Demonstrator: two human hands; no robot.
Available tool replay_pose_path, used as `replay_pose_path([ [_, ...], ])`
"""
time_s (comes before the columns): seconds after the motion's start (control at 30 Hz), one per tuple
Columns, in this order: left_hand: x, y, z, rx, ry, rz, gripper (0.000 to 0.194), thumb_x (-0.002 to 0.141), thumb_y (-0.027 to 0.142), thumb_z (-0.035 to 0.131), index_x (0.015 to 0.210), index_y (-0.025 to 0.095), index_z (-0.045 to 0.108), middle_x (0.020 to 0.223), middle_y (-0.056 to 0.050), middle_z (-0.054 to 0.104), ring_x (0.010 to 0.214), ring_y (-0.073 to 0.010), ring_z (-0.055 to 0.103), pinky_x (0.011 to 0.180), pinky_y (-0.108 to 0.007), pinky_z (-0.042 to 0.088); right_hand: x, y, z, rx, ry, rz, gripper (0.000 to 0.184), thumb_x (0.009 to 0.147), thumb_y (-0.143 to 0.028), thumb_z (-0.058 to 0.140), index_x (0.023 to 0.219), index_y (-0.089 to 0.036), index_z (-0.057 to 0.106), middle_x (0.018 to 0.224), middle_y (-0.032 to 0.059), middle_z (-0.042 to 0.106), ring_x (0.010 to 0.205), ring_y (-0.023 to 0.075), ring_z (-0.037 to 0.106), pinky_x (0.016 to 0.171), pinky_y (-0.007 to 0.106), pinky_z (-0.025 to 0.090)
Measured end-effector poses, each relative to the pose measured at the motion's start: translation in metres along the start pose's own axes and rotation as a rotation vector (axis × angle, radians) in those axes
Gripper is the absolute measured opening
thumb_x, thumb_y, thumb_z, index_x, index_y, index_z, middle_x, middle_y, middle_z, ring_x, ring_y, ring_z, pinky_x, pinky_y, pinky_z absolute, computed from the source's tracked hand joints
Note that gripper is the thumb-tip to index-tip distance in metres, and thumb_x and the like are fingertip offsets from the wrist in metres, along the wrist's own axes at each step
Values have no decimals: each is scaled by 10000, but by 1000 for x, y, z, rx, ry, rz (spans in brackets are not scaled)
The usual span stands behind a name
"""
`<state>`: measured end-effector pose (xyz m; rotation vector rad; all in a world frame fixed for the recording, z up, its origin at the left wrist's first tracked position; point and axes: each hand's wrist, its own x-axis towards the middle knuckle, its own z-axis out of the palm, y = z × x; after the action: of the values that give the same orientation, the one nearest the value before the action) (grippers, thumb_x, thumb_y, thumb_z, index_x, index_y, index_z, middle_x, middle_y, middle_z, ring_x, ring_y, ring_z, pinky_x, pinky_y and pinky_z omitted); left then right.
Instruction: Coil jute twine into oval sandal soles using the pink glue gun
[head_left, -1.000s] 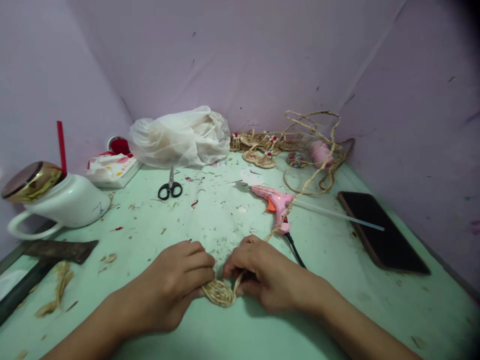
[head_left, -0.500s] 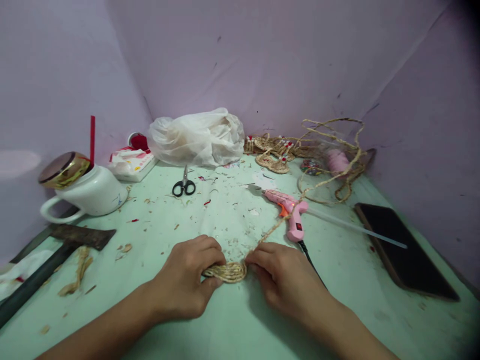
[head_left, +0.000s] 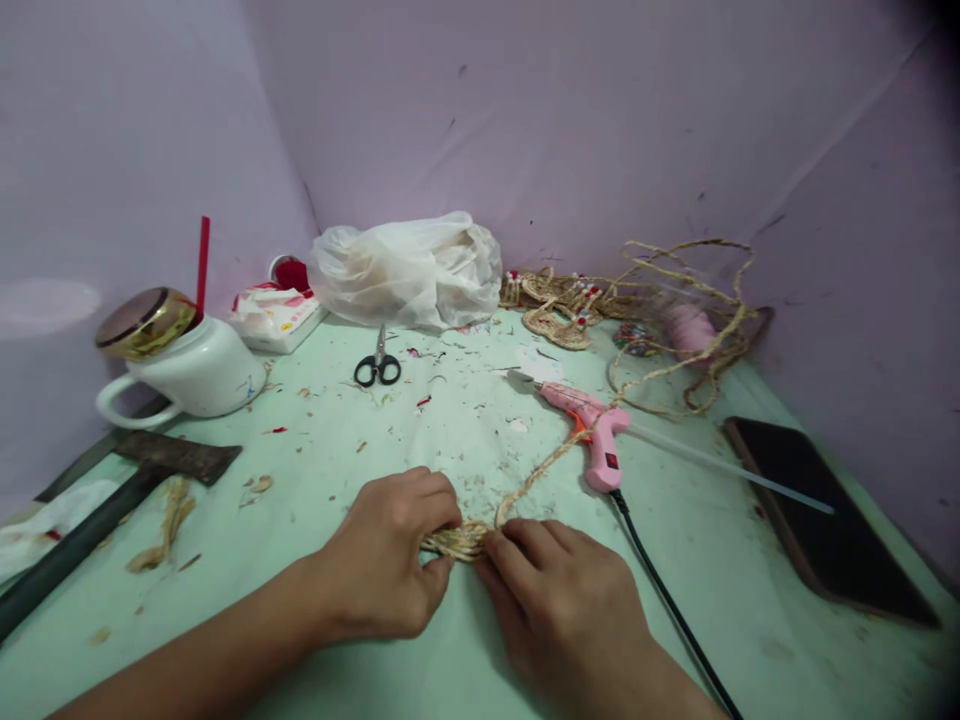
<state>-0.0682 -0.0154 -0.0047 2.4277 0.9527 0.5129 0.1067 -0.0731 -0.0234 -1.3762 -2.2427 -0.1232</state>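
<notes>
Between my hands lies a small coiled piece of braided straw cord [head_left: 463, 540], low over the table. My left hand [head_left: 401, 552] pinches its left end between thumb and fingers. At the right end, the fingers of my right hand [head_left: 566, 590] are closed on the coil's edge, and my fingertips hide part of it. From there a loose length of the cord [head_left: 541, 470] runs up and right, across a pink glue gun [head_left: 596, 425], to a tangle of cord [head_left: 686, 330] at the back right.
Behind my hands are black-handled scissors [head_left: 377, 368], a white plastic bag [head_left: 409, 270] and finished straw pieces with red-and-white beads [head_left: 559, 322]. A hammer-like tool [head_left: 176, 460] and a white mug [head_left: 199, 370] are at left. A dark phone or tablet [head_left: 825, 520] lies at right under a glue stick.
My right hand has moved down and turned so its fingers lie over the right end of the coil. The loose cord now bends more there. The whole view has shifted slightly.
</notes>
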Motion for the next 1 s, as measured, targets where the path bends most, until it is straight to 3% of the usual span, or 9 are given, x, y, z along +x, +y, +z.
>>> replay_pose_path([
  [0.17,1,0,-1,11,-30,30,111,625,94,533,627,186,471,692,-17,531,673,-167,504,602,-285,403,-3,-4,3,-88,34,-40,240,841,-141,465,793,-162,700,657,75,688,545,204,615,486,324,378],
  [0.33,1,-2,0,2,-52,46,101,623,88,531,612,176,482,697,-27,554,674,-170,518,618,-293,415,-13,-3,9,-143,15,-79,242,850,-135,484,969,-131,695,873,102,738,676,216,660,591,333,452],
  [0.53,3,-4,3,-45,-23,63,94,587,86,513,575,173,480,654,-30,556,636,-166,513,595,-290,418,-9,-8,8,-177,21,-21,174,813,-116,534,800,-163,701,844,60,744,648,203,646,551,329,421],
  [0.7,4,-6,7,-60,7,54,118,568,75,497,545,179,445,628,-24,532,625,-161,511,570,-273,406,-4,-8,7,-130,60,-15,216,813,-116,529,659,-187,663,687,37,716,556,191,622,464,329,345],
  [1.0,2,-8,5,-35,18,5,112,547,82,526,607,174,500,667,-14,543,639,-152,516,586,-266,394,-3,13,-13,196,-82,84,107,791,-183,541,859,-185,624,691,24,689,596,198,644,508,292,452],
])
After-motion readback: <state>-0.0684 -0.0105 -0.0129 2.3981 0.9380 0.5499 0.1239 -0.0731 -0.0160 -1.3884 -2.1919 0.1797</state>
